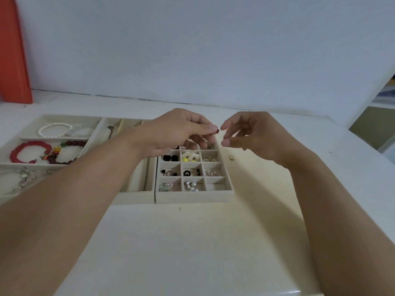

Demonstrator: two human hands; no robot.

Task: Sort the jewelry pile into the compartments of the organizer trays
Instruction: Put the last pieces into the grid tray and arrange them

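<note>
My left hand [175, 133] hovers over the far end of the small-grid organizer tray [192, 196] and pinches a tiny dark red jewel [217, 131] at its fingertips. My right hand [250, 135] is just to the right of it, fingers loosely curled and holding nothing, thumb and forefinger a short gap from the jewel. The grid's cells hold black studs [170, 158], white and yellow pieces [190, 157] and pearls [193, 185]. One small gold piece [231, 157] lies loose on the table right of the tray.
A long-slot tray [136, 197] sits beside the grid tray. At the left, a wide tray [94, 133] holds a pearl bracelet [54, 129], a red bead bracelet [30, 153] and a dark bead bracelet [68, 152]. An orange panel [12, 56] stands at the back left.
</note>
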